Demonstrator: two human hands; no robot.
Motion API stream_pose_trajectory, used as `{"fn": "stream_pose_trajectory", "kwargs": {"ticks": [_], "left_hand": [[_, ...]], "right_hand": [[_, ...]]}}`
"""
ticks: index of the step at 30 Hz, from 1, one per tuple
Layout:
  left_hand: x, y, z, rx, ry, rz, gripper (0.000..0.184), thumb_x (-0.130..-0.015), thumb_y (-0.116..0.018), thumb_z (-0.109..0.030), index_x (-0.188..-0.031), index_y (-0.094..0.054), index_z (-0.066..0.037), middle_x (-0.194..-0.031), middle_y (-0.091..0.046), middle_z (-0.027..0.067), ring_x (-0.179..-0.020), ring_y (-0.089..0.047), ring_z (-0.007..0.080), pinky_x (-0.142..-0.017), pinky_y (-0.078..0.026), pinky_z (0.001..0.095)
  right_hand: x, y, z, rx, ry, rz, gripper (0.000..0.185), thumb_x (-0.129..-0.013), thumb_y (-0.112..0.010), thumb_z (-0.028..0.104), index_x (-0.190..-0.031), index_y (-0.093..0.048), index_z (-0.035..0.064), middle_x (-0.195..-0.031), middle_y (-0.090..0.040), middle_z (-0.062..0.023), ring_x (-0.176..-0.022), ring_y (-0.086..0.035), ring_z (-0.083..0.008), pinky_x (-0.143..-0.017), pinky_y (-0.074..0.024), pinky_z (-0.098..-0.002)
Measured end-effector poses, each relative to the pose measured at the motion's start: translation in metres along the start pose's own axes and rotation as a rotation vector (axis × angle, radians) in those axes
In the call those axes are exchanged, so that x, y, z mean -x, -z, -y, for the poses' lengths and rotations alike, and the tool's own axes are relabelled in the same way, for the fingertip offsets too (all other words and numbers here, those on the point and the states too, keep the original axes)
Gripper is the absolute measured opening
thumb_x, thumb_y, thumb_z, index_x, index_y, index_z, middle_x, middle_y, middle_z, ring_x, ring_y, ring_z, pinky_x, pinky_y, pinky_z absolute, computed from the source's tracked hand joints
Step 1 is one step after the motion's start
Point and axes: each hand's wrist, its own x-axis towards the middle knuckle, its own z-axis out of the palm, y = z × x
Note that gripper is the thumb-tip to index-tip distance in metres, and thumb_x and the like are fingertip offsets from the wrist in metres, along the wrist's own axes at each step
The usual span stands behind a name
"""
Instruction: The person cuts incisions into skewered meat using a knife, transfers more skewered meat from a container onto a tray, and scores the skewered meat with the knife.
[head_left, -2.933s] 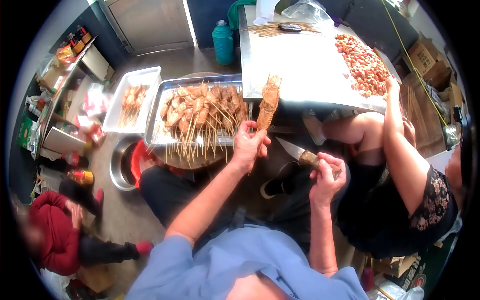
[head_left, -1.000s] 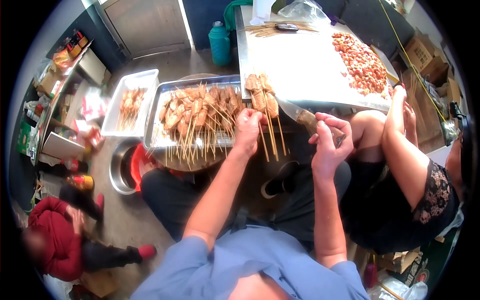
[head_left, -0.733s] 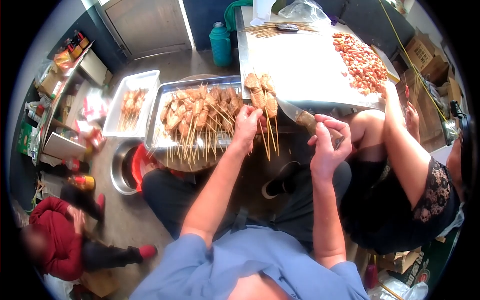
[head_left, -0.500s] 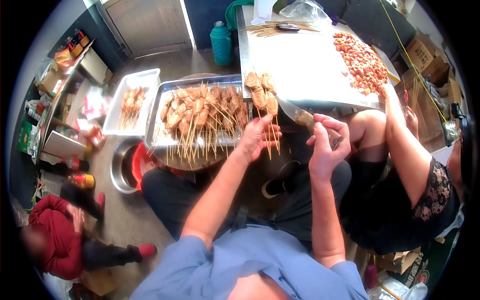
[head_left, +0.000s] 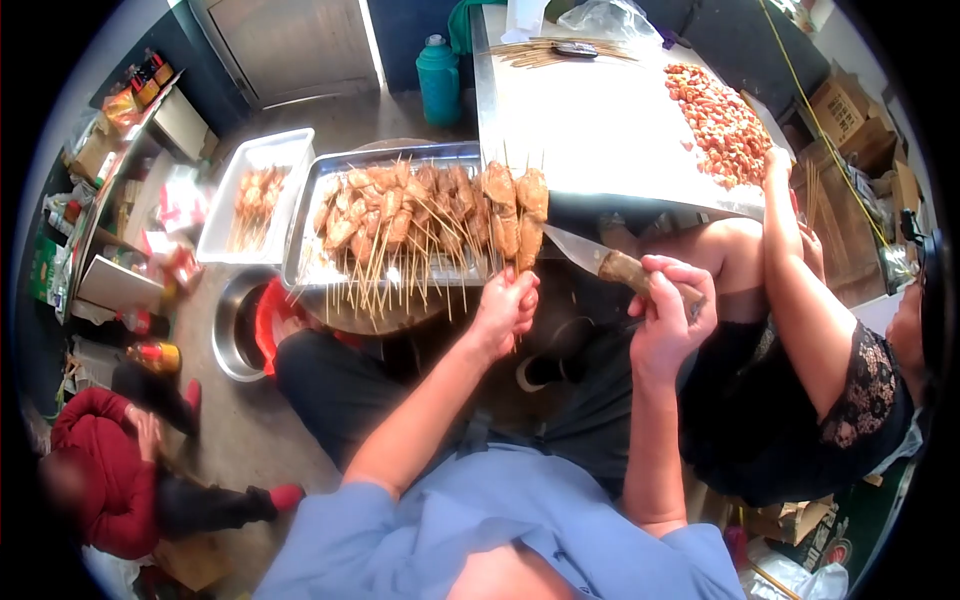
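Note:
My left hand (head_left: 507,308) is closed round the lower sticks of some meat skewers (head_left: 518,225), whose browned pieces look like chicken wings. They are held upright in front of the table's near left corner. In my right hand (head_left: 672,315) is a knife (head_left: 622,268), gripped by its wooden handle. Its blade points up and left, with the tip close to the skewered meat; whether it touches cannot be made out. Left of my left hand, a metal tray (head_left: 300,235) holds many similar skewers with their sticks hanging over the near edge.
A white tub (head_left: 222,225) of skewers stands left of the tray. Below it is a metal bowl (head_left: 228,335). The white table (head_left: 580,125) bears bare sticks (head_left: 540,52) and a heap of meat pieces (head_left: 725,130). A person's arm (head_left: 805,290) reaches toward that heap; another person (head_left: 110,460) sits lower left.
My left hand has closed more tightly round the sticks and moved slightly down. The knife has shifted a little down and right, and more of its blade shows beside the meat.

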Motion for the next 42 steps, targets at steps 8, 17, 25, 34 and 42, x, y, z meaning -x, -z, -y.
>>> {"fn": "stream_pose_trajectory", "kwargs": {"ticks": [8, 17, 25, 34, 42], "left_hand": [[0.001, 0.015, 0.036, -0.015, -0.026, 0.016, 0.011, -0.097, -0.054, -0.019, -0.091, -0.051, -0.01, -0.062, -0.047, -0.0034, -0.045, -0.034, 0.0043, -0.038, -0.023, 0.0199], [-0.011, 0.023, 0.051, -0.062, -0.063, -0.022, 0.011, -0.096, -0.054, -0.019, -0.09, -0.052, -0.011, -0.062, -0.047, -0.005, -0.045, -0.035, 0.0032, -0.037, -0.025, 0.0193], [-0.011, 0.024, 0.05, -0.11, -0.089, -0.041, 0.01, -0.096, -0.055, -0.019, -0.09, -0.053, -0.011, -0.062, -0.047, -0.0053, -0.046, -0.036, 0.0025, -0.037, -0.026, 0.0189], [-0.012, 0.023, 0.052, -0.087, -0.079, -0.037, 0.01, -0.096, -0.055, -0.019, -0.091, -0.053, -0.01, -0.062, -0.046, -0.0057, -0.046, -0.035, 0.0025, -0.038, -0.025, 0.0188], [-0.012, 0.023, 0.052, -0.086, -0.097, -0.032, 0.01, -0.096, -0.055, -0.019, -0.09, -0.053, -0.011, -0.063, -0.047, -0.0055, -0.046, -0.035, 0.0027, -0.038, -0.025, 0.0187]], "right_hand": [[0.009, 0.006, 0.032, 0.103, 0.058, -0.002, 0.01, -0.081, -0.057, -0.006, -0.087, -0.054, 0.0019, -0.09, -0.067, -0.0165, -0.063, -0.058, -0.0125, -0.05, -0.0469, -0.0208], [-0.002, -0.007, 0.007, 0.166, 0.105, 0.073, 0.011, -0.083, -0.058, -0.008, -0.089, -0.054, 0.001, -0.093, -0.067, -0.015, -0.062, -0.057, -0.0087, -0.053, -0.0478, -0.0186], [-0.01, -0.019, -0.004, 0.267, 0.218, 0.18, 0.014, -0.082, -0.06, -0.009, -0.09, -0.054, 0.0016, -0.094, -0.067, -0.0122, -0.066, -0.056, -0.0076, -0.056, -0.0469, -0.0189], [-0.009, -0.022, -0.004, 0.373, 0.258, 0.207, 0.014, -0.081, -0.061, -0.009, -0.088, -0.054, 0.0009, -0.093, -0.067, -0.0124, -0.073, -0.058, -0.0091, -0.063, -0.0488, -0.0206], [-0.011, -0.023, -0.004, 0.388, 0.259, 0.226, 0.014, -0.08, -0.061, -0.01, -0.087, -0.054, 0.0003, -0.092, -0.067, -0.0128, -0.083, -0.062, -0.0133, -0.077, -0.0506, -0.0263]]}}
